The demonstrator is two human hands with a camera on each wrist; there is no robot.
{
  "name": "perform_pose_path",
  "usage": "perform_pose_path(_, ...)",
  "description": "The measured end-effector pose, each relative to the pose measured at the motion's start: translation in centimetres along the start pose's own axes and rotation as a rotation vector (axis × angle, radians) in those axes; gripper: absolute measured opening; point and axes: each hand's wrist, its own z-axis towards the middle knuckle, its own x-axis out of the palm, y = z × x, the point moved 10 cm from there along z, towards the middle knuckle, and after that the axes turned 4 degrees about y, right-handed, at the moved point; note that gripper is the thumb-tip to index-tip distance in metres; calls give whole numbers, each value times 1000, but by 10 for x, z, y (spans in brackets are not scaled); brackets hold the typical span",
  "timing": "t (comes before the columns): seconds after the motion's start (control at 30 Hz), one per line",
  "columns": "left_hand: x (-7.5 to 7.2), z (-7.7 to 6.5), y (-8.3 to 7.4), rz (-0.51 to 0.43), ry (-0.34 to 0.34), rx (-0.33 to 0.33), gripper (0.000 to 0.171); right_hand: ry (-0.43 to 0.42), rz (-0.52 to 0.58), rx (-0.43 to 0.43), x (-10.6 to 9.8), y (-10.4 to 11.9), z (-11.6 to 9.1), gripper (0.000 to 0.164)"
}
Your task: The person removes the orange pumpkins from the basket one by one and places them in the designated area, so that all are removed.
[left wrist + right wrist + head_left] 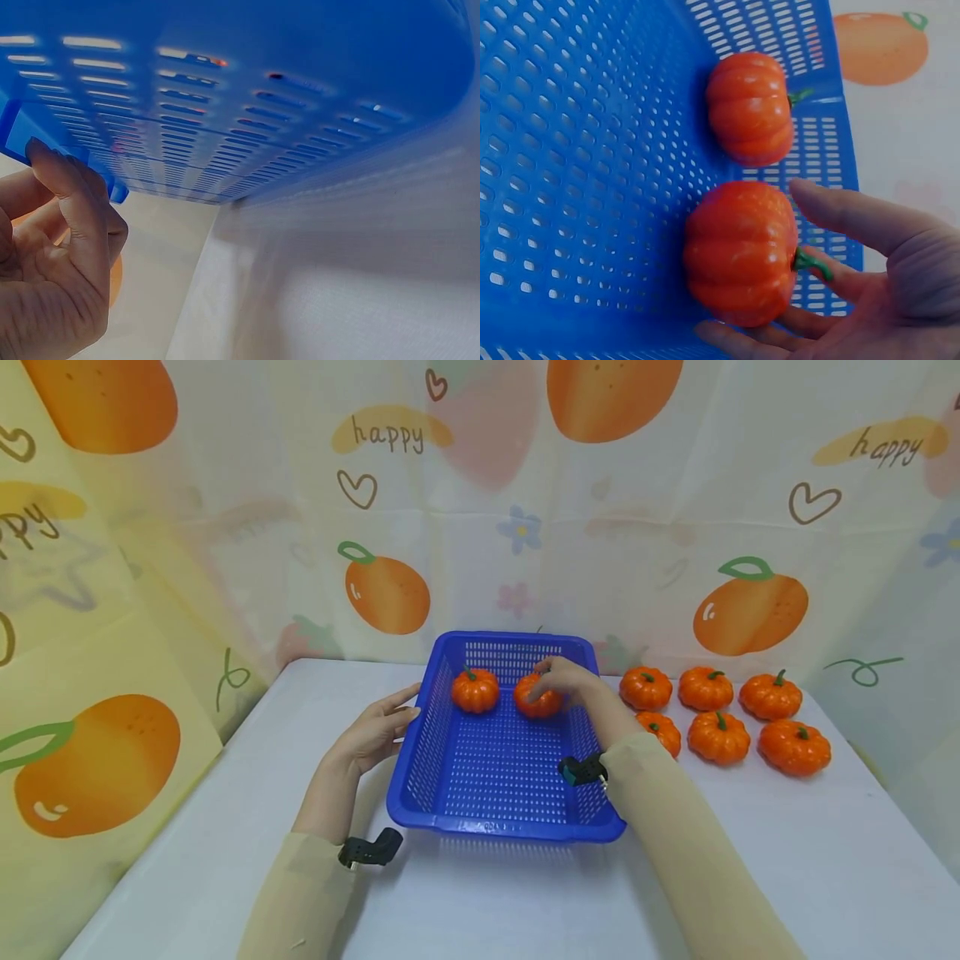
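A blue perforated plastic basket [506, 831] stands on the white table, with two small orange pumpkins inside near its far wall. My right hand [566, 683] reaches into the basket around the right pumpkin [739, 255]. Its thumb and fingers are spread loosely about that pumpkin's stem side, the thumb a little off the skin. The left pumpkin [475, 691] sits beside it, untouched. At the basket's left side, my left hand [375, 731] rests its fingertips against the rim, fingers loosely bent, as the left wrist view also shows.
Several more orange pumpkins stand in two rows on the table right of the basket, among them a front one [718, 738] and a corner one [795, 748]. A printed cloth [465, 535] with oranges and hearts hangs behind the table.
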Motion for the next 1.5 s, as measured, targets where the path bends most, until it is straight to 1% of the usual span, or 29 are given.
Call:
perform_pose_path(0.1,0,0,0,3,-1,-3,62,32,-59,6,4,-2,0,72)
perform_pose_path(0.27,-1,0,0,12,-1,-4,62,128,-171,6,15,-5,-1,70)
perform_pose_path(0.37,-1,0,0,11,-2,-5,62,172,-217,3,19,-6,-2,70)
perform_pose_path(0.53,0,-1,1,3,-1,-8,62,206,-274,-12,23,-6,-2,70)
perform_pose_path(0.63,0,-1,1,1,0,-7,62,211,-279,-8,24,-6,-2,72)
perform_pose_path(0.8,-1,-1,1,2,0,-7,62,176,-246,-15,19,0,-3,78)
perform_pose_path(1.03,-1,-2,2,12,-6,-8,62,113,-136,-96,11,21,-8,82)
perform_pose_path(1.3,0,-1,1,11,5,-3,62,116,64,-174,-6,41,-19,87)
perform_pose_path(1.4,-1,-1,0,19,1,-3,63,124,117,-219,-15,49,-25,84)
perform_pose_path(1.5,-2,-1,0,21,-4,-4,63,132,161,-273,-26,56,-32,77)
